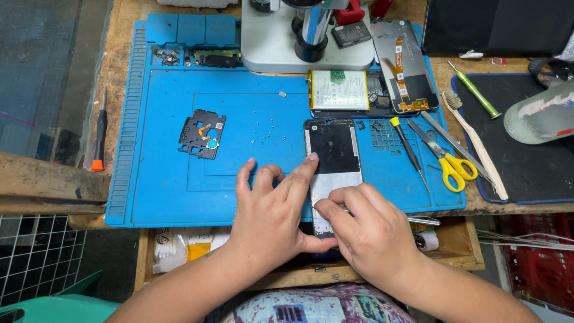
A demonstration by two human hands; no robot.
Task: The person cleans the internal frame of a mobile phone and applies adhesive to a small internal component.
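Blue mat [167,185], both hands [272,212] steadying phone frame [333,152]

1. Worn on the head, looking steeply down and forward over a workbench.
2. Close in: left hand [269,218] and right hand [368,230] low in the middle, forearms entering from the bottom edge.
3. Blue work mat [161,179] across the centre, microscope base [281,45] cut by the top edge.
4. Single view only, nothing shared with another.
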